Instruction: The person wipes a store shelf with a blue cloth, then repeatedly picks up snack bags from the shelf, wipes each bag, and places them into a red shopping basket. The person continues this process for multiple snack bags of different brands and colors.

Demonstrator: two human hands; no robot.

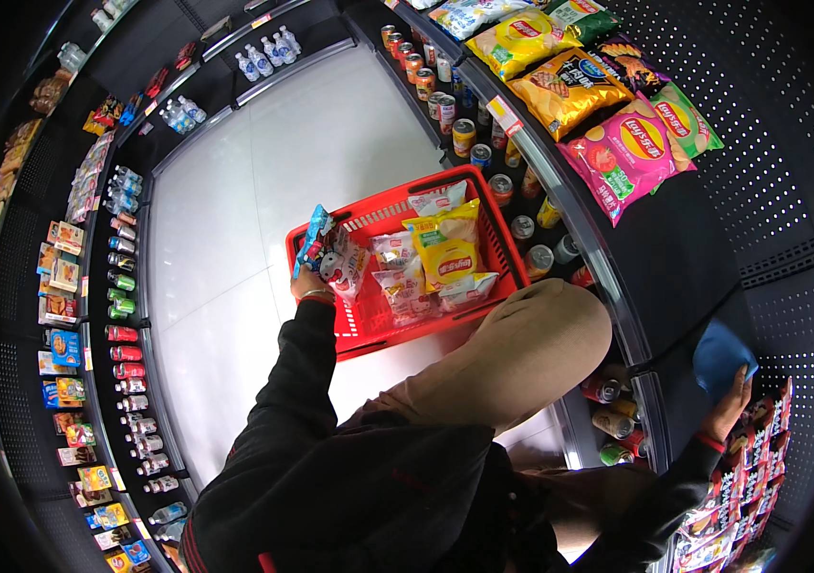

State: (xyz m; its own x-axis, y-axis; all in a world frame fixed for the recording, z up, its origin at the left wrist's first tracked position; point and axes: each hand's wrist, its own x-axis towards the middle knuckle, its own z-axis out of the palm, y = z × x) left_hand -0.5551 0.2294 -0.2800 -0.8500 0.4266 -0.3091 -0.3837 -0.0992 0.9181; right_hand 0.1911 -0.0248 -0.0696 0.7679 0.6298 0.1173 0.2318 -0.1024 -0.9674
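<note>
My left hand (pixel 306 283) grips a blue snack bag (pixel 316 233) at the left side of a red plastic shopping basket (pixel 407 342). A white and pink bag (pixel 346 265) with a cartoon cat's face hangs beside it, partly over the basket; whether my fingers hold it too is unclear. Inside the basket lie a yellow Lay's chip bag (pixel 447 247) and several small white and pink bags (pixel 401 290). Far to the right, my right hand (pixel 729 408) holds a blue cloth (pixel 722 362) against a dark shelf (pixel 672 286). Its fingertips are partly hidden by the cloth.
Bags of chips (pixel 571 89) fill the upper right shelf, above rows of drink cans (pixel 464 136). Red snack packs (pixel 743 473) stand at the lower right. Boxed snacks (pixel 63 347) and bottles (pixel 138 422) line the left shelves. My bent knee (pixel 557 322) is close to the basket's right corner.
</note>
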